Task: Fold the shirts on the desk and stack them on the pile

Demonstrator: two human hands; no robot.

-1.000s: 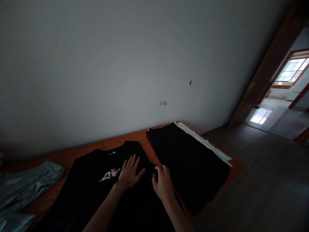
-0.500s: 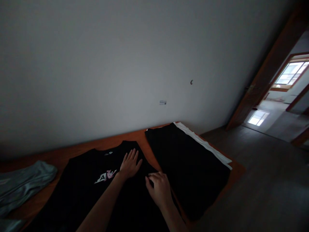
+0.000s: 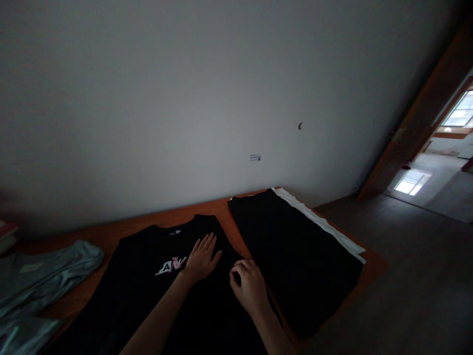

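A black T-shirt (image 3: 148,296) lies spread on the wooden table, its collar toward the wall and a white and pink print on its chest. My left hand (image 3: 202,260) rests flat on the upper chest beside the print, fingers stretched out. At the shirt's right shoulder edge, my right hand (image 3: 250,287) has its fingers curled in toward the thumb, pinching the black cloth; the fingertips are partly hidden and the dark fabric hides the fold. Just right of this hand lies a folded black garment (image 3: 295,256).
White cloth (image 3: 321,222) shows along the black garment's far edge. A grey garment (image 3: 55,266) lies on the left of the wooden table (image 3: 125,229), whose back edge meets the wall (image 3: 166,98). An open door (image 3: 414,118) stands at the right.
The view has swung slightly left, so everything sits farther right in it. My left hand has slid a little down the shirt; the right hand stays at the shoulder edge.
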